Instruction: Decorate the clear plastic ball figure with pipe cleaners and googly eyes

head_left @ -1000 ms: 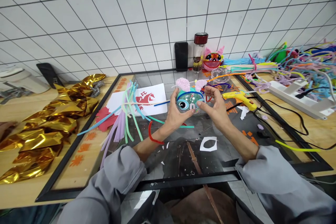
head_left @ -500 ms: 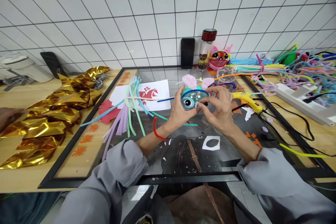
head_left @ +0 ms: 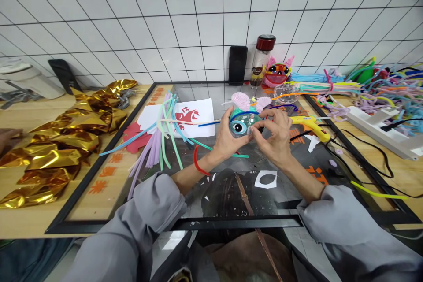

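Note:
Both hands hold a small clear ball craft (head_left: 243,122) with a blue rim, a big paper eye and pink fuzzy ears, above a black-framed glass panel (head_left: 99,172). My left hand (head_left: 226,139) cups its left side from below. My right hand (head_left: 276,134) wraps the right side, thumb and forefinger pinched against the front of the ball. A red pipe cleaner (head_left: 197,163) curls beside my left wrist.
A fan of pastel pipe cleaners (head_left: 161,141) and a white sheet with a red print (head_left: 188,116) lie left of the craft. A yellow glue gun (head_left: 309,124) lies to the right, gold foil (head_left: 66,141) far left, a power strip (head_left: 380,128) and tangled pipe cleaners far right.
My right fingers have closed in from the ball's right side onto its front. Both hands stay on the ball; the view has shifted slightly.

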Motion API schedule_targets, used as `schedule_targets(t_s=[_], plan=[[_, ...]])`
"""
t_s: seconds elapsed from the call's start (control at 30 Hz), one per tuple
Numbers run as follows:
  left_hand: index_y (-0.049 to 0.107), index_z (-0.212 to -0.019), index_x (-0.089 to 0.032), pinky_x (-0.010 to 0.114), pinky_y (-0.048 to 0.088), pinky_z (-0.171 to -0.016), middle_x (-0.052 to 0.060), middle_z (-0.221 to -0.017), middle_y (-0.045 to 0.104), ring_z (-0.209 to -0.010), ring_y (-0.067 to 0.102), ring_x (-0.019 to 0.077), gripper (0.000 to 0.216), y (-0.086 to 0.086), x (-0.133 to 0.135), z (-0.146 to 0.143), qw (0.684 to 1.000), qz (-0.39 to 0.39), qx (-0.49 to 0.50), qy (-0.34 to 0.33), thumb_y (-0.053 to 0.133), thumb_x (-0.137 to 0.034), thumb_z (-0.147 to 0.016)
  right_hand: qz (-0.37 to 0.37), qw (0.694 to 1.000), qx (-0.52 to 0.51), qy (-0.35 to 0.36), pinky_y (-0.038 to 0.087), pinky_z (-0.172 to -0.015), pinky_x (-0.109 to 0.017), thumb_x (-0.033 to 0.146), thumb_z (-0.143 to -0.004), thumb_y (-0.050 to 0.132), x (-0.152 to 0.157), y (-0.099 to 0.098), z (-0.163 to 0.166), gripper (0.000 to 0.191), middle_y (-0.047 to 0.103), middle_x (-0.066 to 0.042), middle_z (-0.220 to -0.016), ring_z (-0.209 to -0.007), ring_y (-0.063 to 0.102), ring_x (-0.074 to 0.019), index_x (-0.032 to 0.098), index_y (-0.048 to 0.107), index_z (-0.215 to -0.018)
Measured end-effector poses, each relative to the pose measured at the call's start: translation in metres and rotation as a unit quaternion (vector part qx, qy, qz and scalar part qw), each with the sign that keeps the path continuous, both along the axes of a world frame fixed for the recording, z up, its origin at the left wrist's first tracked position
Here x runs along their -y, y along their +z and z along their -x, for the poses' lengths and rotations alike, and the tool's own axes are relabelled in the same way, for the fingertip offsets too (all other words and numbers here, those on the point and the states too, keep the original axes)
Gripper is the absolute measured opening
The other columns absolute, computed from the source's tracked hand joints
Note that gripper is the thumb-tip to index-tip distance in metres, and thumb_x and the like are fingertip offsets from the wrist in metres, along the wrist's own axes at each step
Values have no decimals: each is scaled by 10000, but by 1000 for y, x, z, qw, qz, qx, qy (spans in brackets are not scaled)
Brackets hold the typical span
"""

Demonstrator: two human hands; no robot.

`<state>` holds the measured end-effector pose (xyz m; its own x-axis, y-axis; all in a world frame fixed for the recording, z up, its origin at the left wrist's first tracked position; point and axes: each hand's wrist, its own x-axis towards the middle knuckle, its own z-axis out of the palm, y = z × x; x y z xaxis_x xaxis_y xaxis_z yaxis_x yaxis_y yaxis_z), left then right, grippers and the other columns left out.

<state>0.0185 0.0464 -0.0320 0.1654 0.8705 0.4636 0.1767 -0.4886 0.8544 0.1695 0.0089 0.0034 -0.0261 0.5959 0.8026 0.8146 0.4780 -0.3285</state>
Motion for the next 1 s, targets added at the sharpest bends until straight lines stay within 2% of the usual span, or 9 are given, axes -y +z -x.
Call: schedule_targets(t_s=[0.47,0.6,0.73,0.87,1.0], plan=[[333,-1447,-222,485,330,-1193,164,-1524,393,-1438,378,329,974,-6,-4,-1,1000,6,4,20,814,-558,-669,-4,1000,-26,-1,368,-854,-431,267,-835,646,0,-5,2,155,637,-51,-966,-985,582,-253,214,618,-692],[332,-1445,-211,477,337,-1189,167,-1519,399,-1428,392,318,938,-7,-5,0,1000,2,1,24,796,-539,-699,11,999,-37,3,385,-870,-440,284,-852,632,2,-5,3,69,641,-65,-1002,-1009,583,-257,218,650,-839],[324,-1450,-226,478,322,-1195,158,-1536,383,-1440,375,318,953,-7,-5,1,1000,9,1,18,818,-505,-684,42,992,-115,36,424,-928,-468,355,-847,619,4,0,-3,277,636,-86,-1099,-1078,579,-269,232,599,-1093],[320,-1449,-221,491,297,-1205,163,-1541,379,-1450,359,324,959,-9,-6,3,1000,8,7,8,829,-470,-675,102,970,-210,69,450,-982,-478,414,-787,681,-1,2,-17,519,603,-99,-1238,-1159,575,-272,258,493,-1245],[319,-1445,-232,487,293,-1208,158,-1545,377,-1458,348,317,956,-9,-6,3,1000,8,5,7,832,-466,-674,145,960,-222,91,424,-1044,-513,474,-726,742,-7,1,-21,712,553,-111,-1348,-1262,533,-300,280,415,-1328]])
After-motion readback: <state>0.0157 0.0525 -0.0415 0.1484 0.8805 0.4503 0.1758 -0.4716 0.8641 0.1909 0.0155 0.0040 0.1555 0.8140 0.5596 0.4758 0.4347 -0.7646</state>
